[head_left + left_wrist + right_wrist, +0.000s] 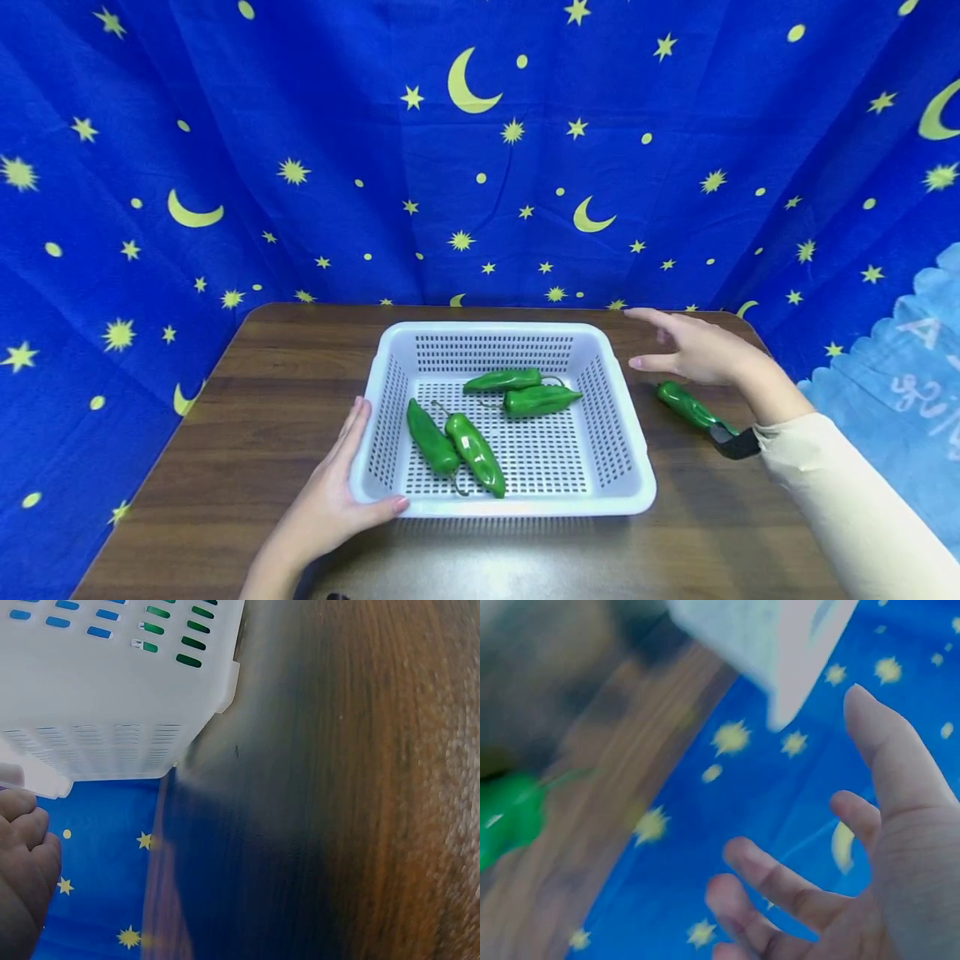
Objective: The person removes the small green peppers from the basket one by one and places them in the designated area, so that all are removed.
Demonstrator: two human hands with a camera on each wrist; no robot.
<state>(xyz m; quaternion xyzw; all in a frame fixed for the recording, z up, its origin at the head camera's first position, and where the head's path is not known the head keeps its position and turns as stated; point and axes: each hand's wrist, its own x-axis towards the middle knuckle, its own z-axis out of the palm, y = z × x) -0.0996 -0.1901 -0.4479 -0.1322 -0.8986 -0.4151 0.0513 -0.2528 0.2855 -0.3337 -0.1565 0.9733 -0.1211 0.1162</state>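
A white perforated plastic basket [517, 505] sits on the table with several green peppers in it: two lie [475, 454] at its left front and two [542, 400] farther back on the right. My left hand [330, 500] holds the basket's near left corner, thumb over the front rim and fingers along the left side; the left wrist view shows the basket's outer wall [97, 690] beside it. To the right of the basket my right hand [697, 346] is raised, fingers spread and holding nothing. Another green pepper [686, 406] lies on the table just below it.
The brown wooden table [285, 400] bears the basket. A blue cloth [405, 167] with yellow stars and moons hangs behind and around it. Light blue fabric [900, 375] with white lettering hangs at the right. A black strap [738, 444] is on my right wrist.
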